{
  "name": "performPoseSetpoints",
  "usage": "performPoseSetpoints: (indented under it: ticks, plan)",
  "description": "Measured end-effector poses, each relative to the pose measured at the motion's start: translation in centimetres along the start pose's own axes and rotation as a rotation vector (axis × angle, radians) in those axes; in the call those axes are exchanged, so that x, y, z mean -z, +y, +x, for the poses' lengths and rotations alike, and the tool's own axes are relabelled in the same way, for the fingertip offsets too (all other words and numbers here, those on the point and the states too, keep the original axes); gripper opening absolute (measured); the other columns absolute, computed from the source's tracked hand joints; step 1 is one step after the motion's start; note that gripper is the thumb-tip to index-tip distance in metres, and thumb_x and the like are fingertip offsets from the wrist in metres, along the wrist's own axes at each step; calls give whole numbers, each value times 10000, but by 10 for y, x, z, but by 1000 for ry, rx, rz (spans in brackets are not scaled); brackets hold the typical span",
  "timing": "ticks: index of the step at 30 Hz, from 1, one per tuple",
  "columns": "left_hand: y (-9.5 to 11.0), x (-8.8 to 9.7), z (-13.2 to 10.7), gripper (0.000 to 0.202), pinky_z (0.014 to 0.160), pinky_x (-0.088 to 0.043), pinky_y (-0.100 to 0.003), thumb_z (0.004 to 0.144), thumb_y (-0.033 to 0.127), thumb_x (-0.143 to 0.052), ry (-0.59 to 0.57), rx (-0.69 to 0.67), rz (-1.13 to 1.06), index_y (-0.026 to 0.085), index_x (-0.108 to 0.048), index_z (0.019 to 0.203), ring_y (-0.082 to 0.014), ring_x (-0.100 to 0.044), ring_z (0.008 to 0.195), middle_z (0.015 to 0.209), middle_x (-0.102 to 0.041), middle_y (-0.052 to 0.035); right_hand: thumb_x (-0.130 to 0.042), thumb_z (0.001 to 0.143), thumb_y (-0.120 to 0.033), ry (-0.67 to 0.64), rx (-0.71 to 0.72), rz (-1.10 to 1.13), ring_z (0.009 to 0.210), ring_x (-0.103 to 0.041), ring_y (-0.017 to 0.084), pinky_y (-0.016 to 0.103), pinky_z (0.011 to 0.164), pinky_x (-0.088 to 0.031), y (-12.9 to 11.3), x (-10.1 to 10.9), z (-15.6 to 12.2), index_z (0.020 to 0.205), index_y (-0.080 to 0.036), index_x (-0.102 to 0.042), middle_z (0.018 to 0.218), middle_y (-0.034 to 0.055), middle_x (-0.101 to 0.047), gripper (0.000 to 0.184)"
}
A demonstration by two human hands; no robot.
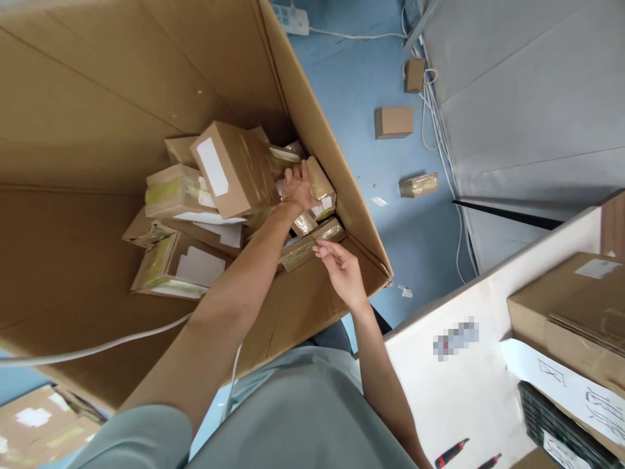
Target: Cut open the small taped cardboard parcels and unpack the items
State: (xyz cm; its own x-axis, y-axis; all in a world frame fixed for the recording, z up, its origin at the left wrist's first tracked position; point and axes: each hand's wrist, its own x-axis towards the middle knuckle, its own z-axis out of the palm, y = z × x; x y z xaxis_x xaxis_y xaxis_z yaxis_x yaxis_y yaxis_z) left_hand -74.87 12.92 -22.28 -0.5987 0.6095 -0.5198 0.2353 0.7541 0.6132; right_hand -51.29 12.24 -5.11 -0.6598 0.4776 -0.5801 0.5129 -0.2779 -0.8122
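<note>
My left hand (297, 189) reaches deep into a large open cardboard box (342, 176). Its fingers are spread over a small taped carton (319, 182) beside the wall; whether they grip it I cannot tell for certain. Below it, my right hand (342, 267) hovers by a flat taped carton (312, 246), fingers loosely curled with nothing visible in them. Left of my left hand, a bigger brown carton (244, 170) with a white label lies tilted on the pile. More cartons lie beneath it, among them a labelled one with yellow tape (176, 191).
Three small cartons lie on the blue floor, one (394, 122) in the middle, near white cables (439, 130) and a power strip (293, 19). At right, a white table (473, 391) bears a large carton (571, 299), a black crate (547, 417) and red-black tools (452, 453). A white cable (97, 348) crosses the box.
</note>
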Motion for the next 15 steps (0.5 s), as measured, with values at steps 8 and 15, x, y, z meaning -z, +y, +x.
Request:
performPoseSetpoints:
  ticks: [8, 15]
  plan:
    - [6, 28, -98, 1492, 1400, -291, -655, 510, 410, -1102, 97, 85, -134, 127, -369, 1778, -610, -311, 1672, 1718, -426, -307, -732, 1009, -729, 24, 28, 18, 1205, -840, 306, 485, 1157, -651, -10, -15, -19, 1281, -271, -841, 1261, 90, -894, 544]
    - [10, 117, -228, 1339, 1400, -359, -601, 580, 491, -1095, 283, 182, -329, 181, -459, 1717, -521, -447, 1650, 1720, -483, -266, -688, 1002, -758, 333, 164, -104, 1300, -792, 331, 489, 1209, -606, -35, 5, -69, 1294, -234, -830, 1381, 144, -845, 617]
